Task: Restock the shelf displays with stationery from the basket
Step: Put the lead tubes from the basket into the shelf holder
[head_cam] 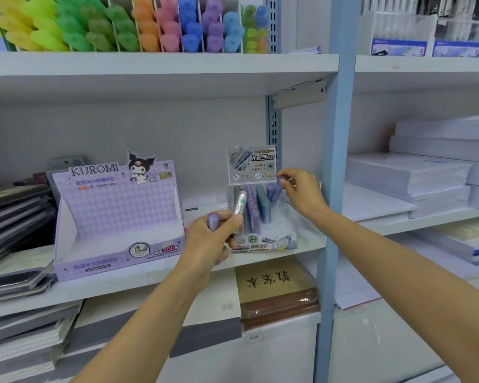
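1. Head view shows the left hand [213, 239] with its fingers curled round two slim lead tubes: a silver tube [239, 206] clamped under the thumb and a lilac tube [213, 220] tucked in the palm.
2. The silver tube's long axis runs near upright, with the top leaning slightly right and the lower end hidden in the fist. Only the rounded end of the lilac tube shows, pointing up.
3. The right hand [302, 193] pinches the top of a purple tube [275, 190] between thumb and fingertips. This tube tilts: its upper end is to the right at the fingers, and its lower end points down and left into the clear display box [271, 233].
4. More purple and teal tubes stand near upright in that box, below its printed header card [252, 164].
5. The box sits on the white shelf board [150, 281], near the blue post [332, 161].
6. A lilac Kuromi carton [116, 217] stands on the same board, left of the left hand.
7. Paper stacks [415, 175] lie on the neighbouring shelf to the right.
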A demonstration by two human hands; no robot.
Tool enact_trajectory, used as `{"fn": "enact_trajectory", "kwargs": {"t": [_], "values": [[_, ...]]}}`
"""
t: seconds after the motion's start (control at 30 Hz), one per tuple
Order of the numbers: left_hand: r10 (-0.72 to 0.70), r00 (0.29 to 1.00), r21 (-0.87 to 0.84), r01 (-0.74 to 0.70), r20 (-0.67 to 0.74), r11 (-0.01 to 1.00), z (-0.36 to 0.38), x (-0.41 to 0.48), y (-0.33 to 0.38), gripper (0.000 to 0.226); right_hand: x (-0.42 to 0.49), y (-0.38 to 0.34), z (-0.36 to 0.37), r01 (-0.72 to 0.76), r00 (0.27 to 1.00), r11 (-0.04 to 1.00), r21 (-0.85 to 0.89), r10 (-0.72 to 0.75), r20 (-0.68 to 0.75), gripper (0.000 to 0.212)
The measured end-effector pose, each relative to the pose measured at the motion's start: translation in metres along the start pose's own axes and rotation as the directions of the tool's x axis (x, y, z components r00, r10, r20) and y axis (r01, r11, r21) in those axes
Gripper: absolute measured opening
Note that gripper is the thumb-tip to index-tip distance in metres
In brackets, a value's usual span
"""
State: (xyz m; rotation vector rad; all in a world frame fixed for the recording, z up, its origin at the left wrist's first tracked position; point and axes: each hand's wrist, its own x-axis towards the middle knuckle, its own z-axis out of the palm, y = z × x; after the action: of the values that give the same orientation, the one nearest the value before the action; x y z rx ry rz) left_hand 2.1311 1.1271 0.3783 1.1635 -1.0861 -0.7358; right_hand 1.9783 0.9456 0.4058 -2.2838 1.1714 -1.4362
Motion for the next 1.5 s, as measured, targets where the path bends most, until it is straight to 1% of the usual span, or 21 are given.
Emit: {"fn": "enact_trajectory", "kwargs": {"t": [0.17, 0.27, 0.33, 0.37, 0.43, 0.5, 0.6, 0.67, 0.8, 0.87, 0.9, 0.97, 1.03, 1.1, 1.17, 1.2, 1.27, 1.33, 1.4, 1.43, 1.5], "values": [[0.017, 0.999, -0.021, -0.016, 0.027, 1.0, -0.006, 0.011, -0.004, 0.022, 0.011, 0.008, 0.01, 0.052, 0.994, 0.996, -0.078, -0.044, 0.099, 0.025], [0.032, 0.999, -0.028, -0.032, 0.022, 0.999, -0.009, 0.017, -0.008, 0.021, 0.019, 0.009, 0.008, 0.115, 0.969, 0.986, -0.123, -0.084, 0.231, 0.021], [0.042, 0.999, -0.037, -0.041, 0.025, 0.998, -0.009, 0.019, -0.009, 0.02, 0.022, 0.008, 0.007, 0.126, 0.951, 0.98, -0.155, -0.075, 0.3, 0.021], [0.045, 0.999, -0.039, -0.043, 0.028, 0.998, -0.008, 0.02, -0.01, 0.02, 0.022, 0.008, 0.007, 0.112, 0.953, 0.984, -0.139, -0.066, 0.297, 0.021], [0.05, 0.998, -0.042, -0.049, 0.031, 0.998, -0.007, 0.021, -0.01, 0.019, 0.02, 0.008, 0.009, 0.061, 0.97, 0.996, -0.061, -0.045, 0.24, 0.023], [0.049, 0.999, -0.038, -0.049, 0.021, 0.998, -0.006, 0.02, -0.01, 0.016, 0.016, 0.01, 0.012, 0.03, 0.983, 1.0, 0.011, -0.031, 0.179, 0.017], [0.042, 0.999, -0.003, -0.042, 0.004, 0.999, -0.006, 0.018, -0.009, 0.013, 0.014, 0.015, 0.013, 0.011, 0.991, 1.0, 0.006, -0.011, 0.133, 0.009], [0.039, 0.999, 0.02, -0.039, 0.003, 0.999, -0.005, 0.015, -0.007, 0.013, 0.015, 0.015, 0.011, 0.018, 0.989, 0.999, -0.037, -0.012, 0.151, 0.013], [0.043, 0.999, 0.093, -0.044, 0.011, 0.995, -0.007, 0.007, -0.002, 0.013, 0.008, 0.012, 0.007, 0.066, 0.965, 0.993, -0.099, -0.038, 0.259, 0.027], [0.05, 0.999, 0.168, -0.053, 0.018, 0.984, -0.009, 0.003, 0.002, 0.013, 0.001, 0.008, 0.004, 0.087, 0.97, 0.991, -0.1, -0.062, 0.235, 0.031], [0.053, 0.998, 0.212, -0.057, 0.026, 0.976, -0.01, 0.001, 0.004, 0.013, -0.003, 0.004, 0.001, 0.091, 0.979, 0.994, -0.064, -0.078, 0.189, 0.031], [0.058, 0.997, 0.306, -0.071, 0.049, 0.95, -0.011, -0.002, 0.009, 0.012, -0.012, -0.01, -0.009, 0.084, 0.989, 0.986, 0.144, -0.101, 0.111, 0.022], [0.069, 0.995, 0.404, -0.09, 0.066, 0.91, -0.01, -0.005, 0.014, 0.012, -0.024, -0.03, -0.021, 0.081, 0.976, 0.929, 0.36, -0.147, 0.158, 0.014], [0.077, 0.993, 0.513, -0.112, 0.089, 0.851, -0.007, -0.008, 0.018, 0.015, -0.037, -0.05, -0.03, 0.105, 0.926, 0.88, 0.462, -0.256, 0.277, 0.009], [0.078, 0.99, 0.59, -0.133, 0.118, 0.797, -0.001, -0.012, 0.022, 0.021, -0.051, -0.065, -0.034, 0.148, 0.847, 0.861, 0.487, -0.365, 0.387, 0.005], [0.078, 0.989, 0.602, -0.14, 0.128, 0.786, 0.003, -0.015, 0.023, 0.023, -0.056, -0.07, -0.035, 0.169, 0.812, 0.857, 0.486, -0.401, 0.424, 0.008], [0.072, 0.987, 0.615, -0.145, 0.142, 0.775, 0.008, -0.02, 0.026, 0.024, -0.064, -0.077, -0.037, 0.186, 0.779, 0.853, 0.488, -0.431, 0.456, 0.012], [0.072, 0.987, 0.634, -0.148, 0.144, 0.759, 0.01, -0.024, 0.028, 0.02, -0.068, -0.078, -0.039, 0.183, 0.775, 0.855, 0.486, -0.429, 0.465, 0.012], [0.071, 0.986, 0.623, -0.149, 0.149, 0.768, 0.011, -0.027, 0.029, 0.016, -0.068, -0.077, -0.042, 0.184, 0.776, 0.865, 0.467, -0.42, 0.472, 0.011], [0.069, 0.987, 0.612, -0.146, 0.148, 0.777, 0.01, -0.027, 0.029, 0.014, -0.067, -0.075, -0.043, 0.174, 0.784, 0.867, 0.467, -0.409, 0.467, 0.01], [0.061, 0.988, 0.588, -0.133, 0.141, 0.798, 0.008, -0.027, 0.03, 0.013, -0.066, -0.072, -0.046, 0.102, 0.831, 0.851, 0.515, -0.358, 0.426, 0.012]]}}
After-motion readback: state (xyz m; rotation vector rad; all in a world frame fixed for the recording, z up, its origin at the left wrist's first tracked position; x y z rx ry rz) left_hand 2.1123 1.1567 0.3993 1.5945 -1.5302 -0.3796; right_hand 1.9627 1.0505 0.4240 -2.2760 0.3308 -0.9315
